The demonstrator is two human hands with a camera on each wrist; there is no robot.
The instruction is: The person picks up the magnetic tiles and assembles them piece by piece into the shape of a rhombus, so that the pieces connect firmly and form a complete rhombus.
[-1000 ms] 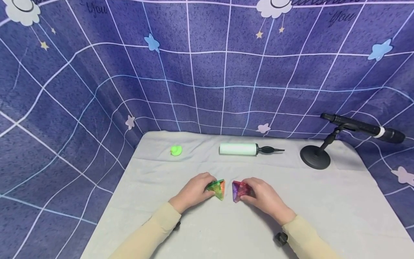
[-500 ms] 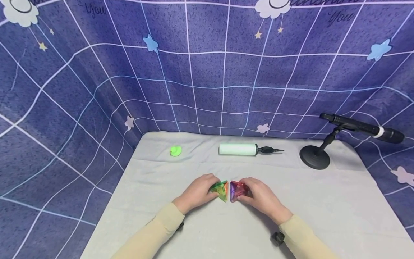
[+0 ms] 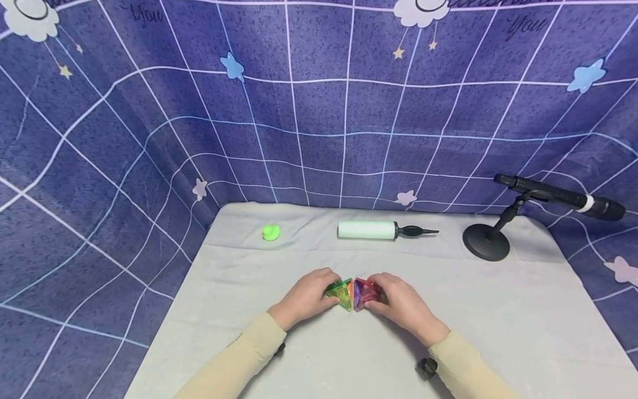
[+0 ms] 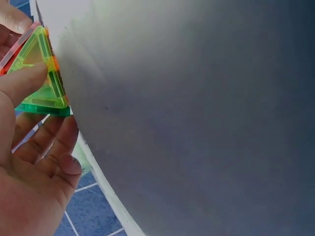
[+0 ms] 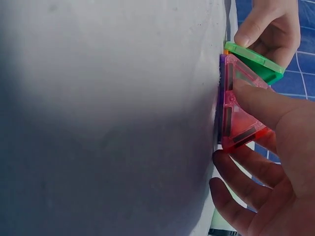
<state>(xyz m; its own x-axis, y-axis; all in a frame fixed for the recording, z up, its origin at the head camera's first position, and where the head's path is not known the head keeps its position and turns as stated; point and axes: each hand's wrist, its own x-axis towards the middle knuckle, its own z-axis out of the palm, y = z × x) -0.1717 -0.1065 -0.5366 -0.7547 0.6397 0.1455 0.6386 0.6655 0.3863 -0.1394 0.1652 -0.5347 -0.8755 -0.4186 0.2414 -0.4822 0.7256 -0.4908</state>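
Observation:
My left hand [image 3: 310, 297] pinches a pyramid of see-through magnetic tiles [image 4: 45, 81], with yellow-green, green and orange faces. Its thumb lies on the yellow-green triangle and the fingers reach behind. A second tile pyramid [image 5: 241, 110], pink-red with a purple face, is pinched in my right hand [image 3: 406, 305], thumb on the pink triangle. Both pyramids sit low at the white-covered table, side by side in the head view, the orange face right up against the purple one. The far sides of both are hidden behind my fingers.
A green rubber duck [image 3: 271, 232] stands at the back left of the table [image 3: 329, 360]. A white hand pump [image 3: 368, 230] with a black nozzle lies at the back middle. At back right stands a black microphone on a stand [image 3: 485, 242]. A purple curtain [image 3: 319, 111] hangs behind.
Both pyramids have come together: my left hand moved right with the green one, my right hand slightly left with the red one. The gap between them has closed.

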